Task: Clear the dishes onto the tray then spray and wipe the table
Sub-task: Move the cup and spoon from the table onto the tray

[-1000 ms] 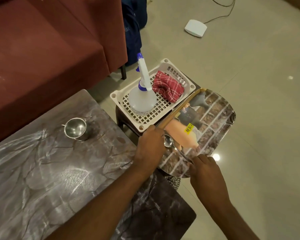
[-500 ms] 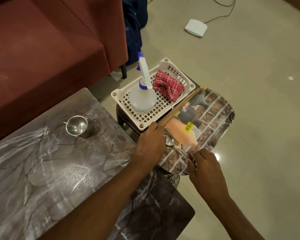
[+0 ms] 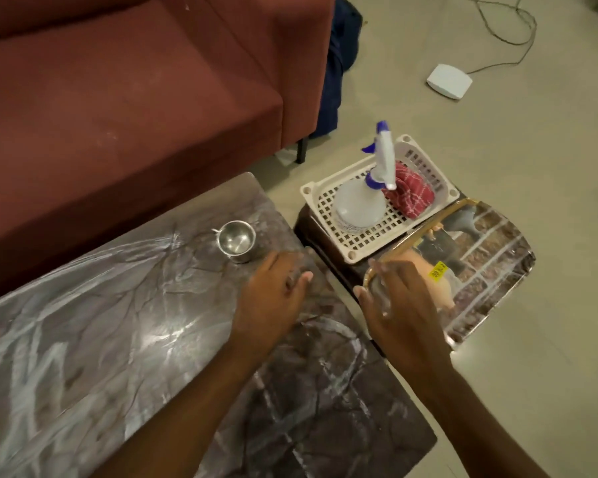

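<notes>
the left hand (image 3: 273, 298) is hovering low over the table (image 3: 101, 332), its fingers (image 3: 283, 262) loosely spread and holding nothing, pointing toward the cup (image 3: 236, 240) just ahead of them; they are sitting near it but apart, which reads as a reach being lined up for the last dish on the table. the right hand (image 3: 399, 305) is lying over the near corner of the tray (image 3: 491, 250), fingers (image 3: 382, 270) splayed and gripping nothing that shows; whether anything is sitting under the palm is hidden. it is probably resting there to steady the tray, which is jutting out past the stool (image 3: 311, 232) with much of it over bare floor. the basket (image 3: 425, 167) is sharing that stool just beside the tray, keeping the spray bottle (image 3: 359, 205) upright and the red cloth (image 3: 415, 198) bundled against it, both parked within reach for the spraying and wiping not yet begun. the table is a dark, glossy marble-look top catching streaky reflections, so smears should be showing readily. a maroon sofa (image 3: 118, 98) is running along its far side, a dark bag (image 3: 339, 63) is leaning at the sofa's end, and a white box (image 3: 448, 81) with a cable is lying well apart on the pale tiled floor (image 3: 532, 150).
</notes>
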